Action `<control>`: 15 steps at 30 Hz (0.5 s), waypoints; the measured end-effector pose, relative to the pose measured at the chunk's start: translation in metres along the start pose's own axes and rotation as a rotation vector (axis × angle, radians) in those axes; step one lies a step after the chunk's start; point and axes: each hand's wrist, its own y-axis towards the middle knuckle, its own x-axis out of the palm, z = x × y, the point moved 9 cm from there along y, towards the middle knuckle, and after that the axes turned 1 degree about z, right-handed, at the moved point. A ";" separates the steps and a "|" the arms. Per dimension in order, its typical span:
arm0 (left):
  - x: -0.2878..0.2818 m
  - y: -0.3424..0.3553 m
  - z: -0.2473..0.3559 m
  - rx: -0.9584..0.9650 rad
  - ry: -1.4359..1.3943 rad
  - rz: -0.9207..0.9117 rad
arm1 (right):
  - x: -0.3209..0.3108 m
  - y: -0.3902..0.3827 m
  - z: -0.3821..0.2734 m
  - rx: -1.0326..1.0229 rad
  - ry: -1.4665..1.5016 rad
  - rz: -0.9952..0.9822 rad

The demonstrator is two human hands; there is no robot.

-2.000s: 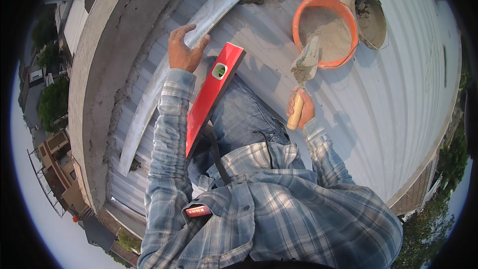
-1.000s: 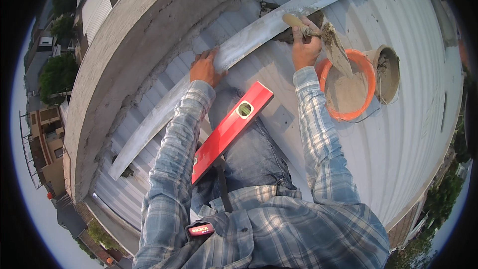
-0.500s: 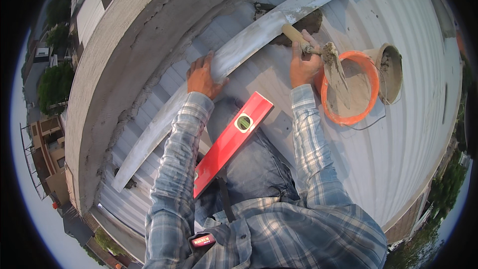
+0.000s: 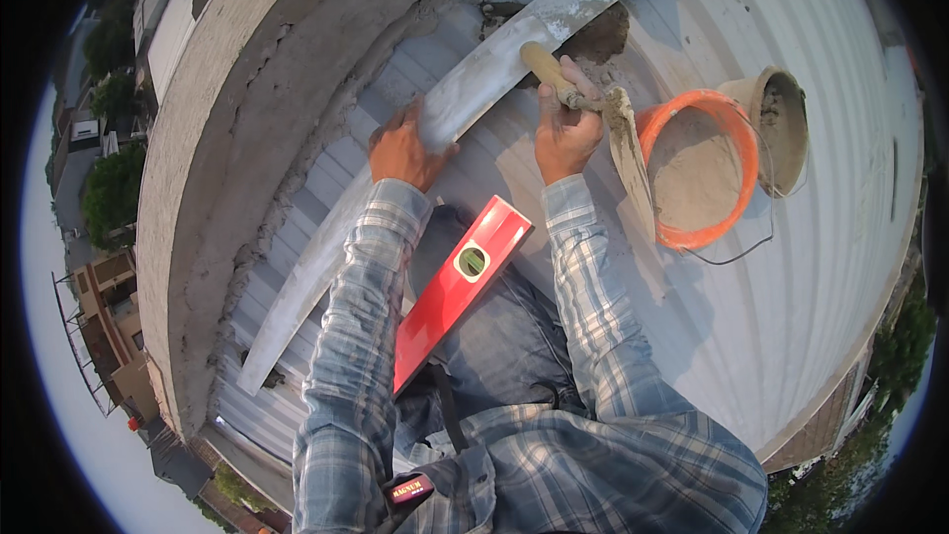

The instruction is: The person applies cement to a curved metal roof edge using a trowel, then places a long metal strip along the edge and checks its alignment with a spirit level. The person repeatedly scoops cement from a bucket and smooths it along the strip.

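A long, pale metal straightedge (image 4: 465,97) runs diagonally across the corrugated sheets, appearing bent by the lens. My left hand (image 4: 407,150) is closed over its near edge, fingers on top. A trowel (image 4: 625,146) with a wooden handle is gripped in my right hand (image 4: 570,136); its blade, smeared with mortar, hangs beside the orange bucket (image 4: 755,163). The handle's butt overlaps the straightedge, and whether they touch I cannot tell. Grey-brown mortar or sand fills much of the bucket. Between my forearms a red spirit level (image 4: 445,302) leans against my jeans.
Behind the orange bucket stands a second, mortar-stained bucket (image 4: 786,129). A rough concrete wall (image 4: 213,158) curves along the left. Mortar heaps (image 4: 598,35) sit by the straightedge's far part. Ribbed metal sheeting (image 4: 732,336) spreads right, with buildings and trees beyond.
My right hand has moved left with the trowel, taking its blade from over the orange bucket to beside its left rim. My left hand stays on the straightedge.
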 end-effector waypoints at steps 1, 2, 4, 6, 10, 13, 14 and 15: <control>0.001 0.001 -0.002 0.016 0.011 0.022 | 0.000 -0.001 0.001 0.008 0.012 -0.001; 0.001 0.001 -0.002 0.030 0.023 0.043 | 0.001 -0.001 0.001 0.017 0.025 -0.004; 0.001 -0.001 -0.004 0.027 0.029 0.054 | -0.001 -0.002 -0.007 -0.017 -0.048 0.003; 0.001 -0.002 -0.004 0.012 0.016 0.046 | -0.004 -0.002 -0.007 -0.019 -0.053 0.002; 0.001 -0.001 -0.004 -0.016 -0.004 0.039 | -0.005 0.003 -0.004 -0.035 -0.023 0.009; 0.001 -0.002 -0.004 -0.037 0.024 0.011 | -0.005 0.001 -0.004 -0.031 -0.030 0.013; 0.001 -0.002 -0.004 -0.046 0.033 -0.004 | -0.003 0.002 -0.004 -0.021 -0.023 0.009; 0.000 -0.001 -0.004 -0.044 0.025 -0.002 | -0.002 0.003 -0.004 -0.021 -0.012 0.011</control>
